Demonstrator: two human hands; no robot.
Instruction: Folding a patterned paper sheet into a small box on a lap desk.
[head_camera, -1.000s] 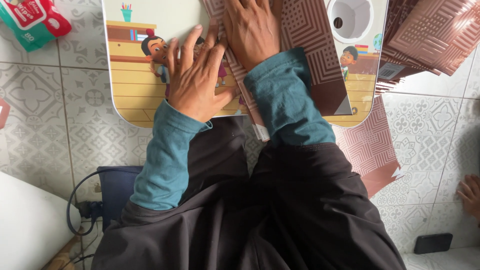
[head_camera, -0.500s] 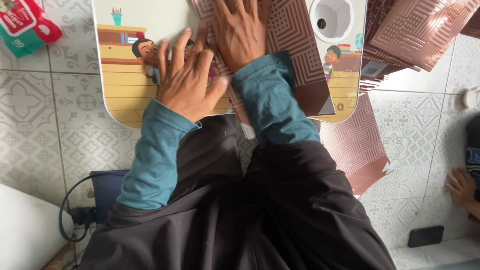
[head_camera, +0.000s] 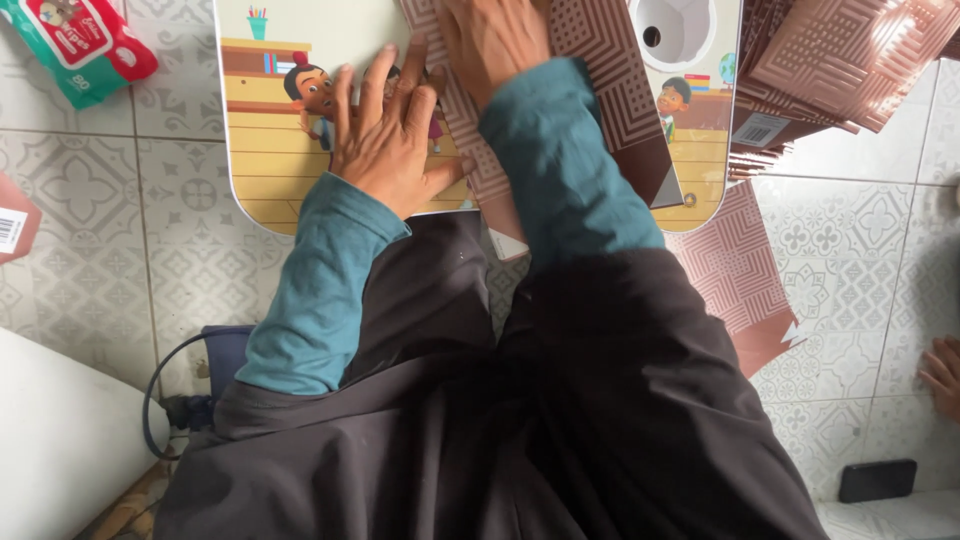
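The left hand (head_camera: 395, 135) lies flat with fingers spread on the small cartoon-printed desk (head_camera: 270, 160), its fingertips touching the edge of the brown patterned cardboard sheet (head_camera: 600, 90). Just beyond, the right hand (head_camera: 495, 40) presses palm-down on that sheet, which lies across the desk's middle. Farther right, a stack of similar sheets (head_camera: 850, 50) rests on the tiled floor (head_camera: 90, 230).

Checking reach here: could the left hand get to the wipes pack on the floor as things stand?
Probably yes: the left hand lies flat on the board, and bare tile separates it from the wipes pack.
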